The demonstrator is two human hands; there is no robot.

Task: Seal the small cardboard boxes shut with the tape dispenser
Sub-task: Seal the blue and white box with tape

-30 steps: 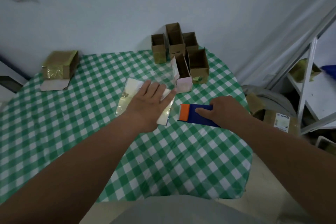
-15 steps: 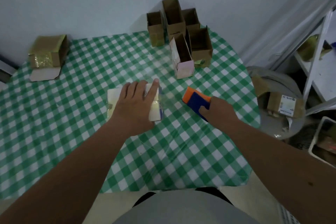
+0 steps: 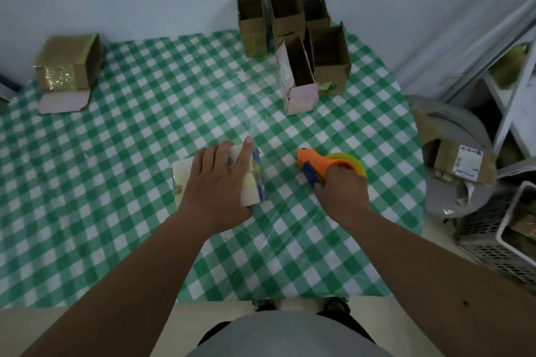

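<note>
A small white cardboard box [image 3: 181, 174] lies flat on the green checked table [image 3: 116, 153]. My left hand [image 3: 216, 180] rests on top of it with the fingers straight, pressing it down. Just to the right stands the tape dispenser [image 3: 322, 164], orange with a blue handle and a yellowish tape roll. My right hand [image 3: 340, 193] grips its handle, a short way clear of the box. Clear tape shows along the box's right end.
Several open brown boxes [image 3: 290, 17] and a pink-sided one [image 3: 300, 95] stand at the table's far side. A taped box [image 3: 68, 62] lies at the far left. Off the right edge are a grey seat with parcels [image 3: 461, 162] and a wire basket [image 3: 499, 238].
The box has been drawn nearer under my left hand. My right hand has turned the dispenser upright, so its orange body and tape roll now show. The camera has tilted downward.
</note>
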